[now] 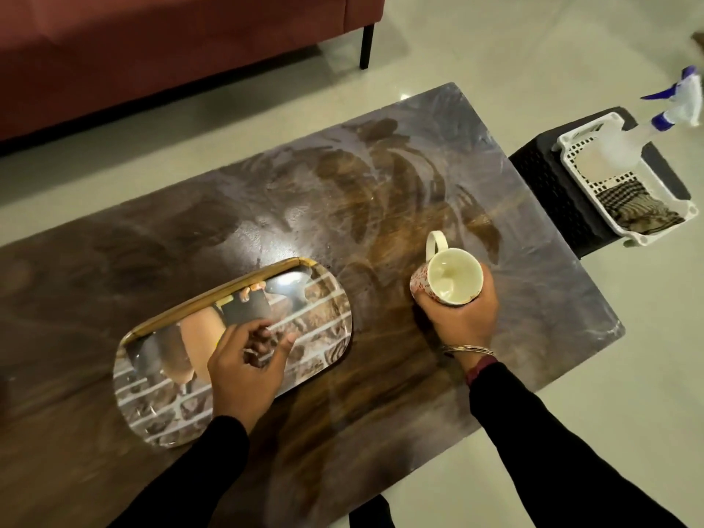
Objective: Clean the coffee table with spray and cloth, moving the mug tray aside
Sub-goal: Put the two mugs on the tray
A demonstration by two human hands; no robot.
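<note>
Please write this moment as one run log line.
right hand: grips mug | left hand: over tray, empty | cloth: in basket

I am in a living room at home. A reddish sofa [152,51] with a thin black leg stands beyond my low wooden coffee table [171,242], and pale glossy tiles [495,43] cover the floor. A patterned tray [324,299] and a mug [449,278] are here (plain household things), and a white basket [564,142] with a cloth [632,207] and spray bottle [624,142] sits on a dark stool [552,192].
</note>
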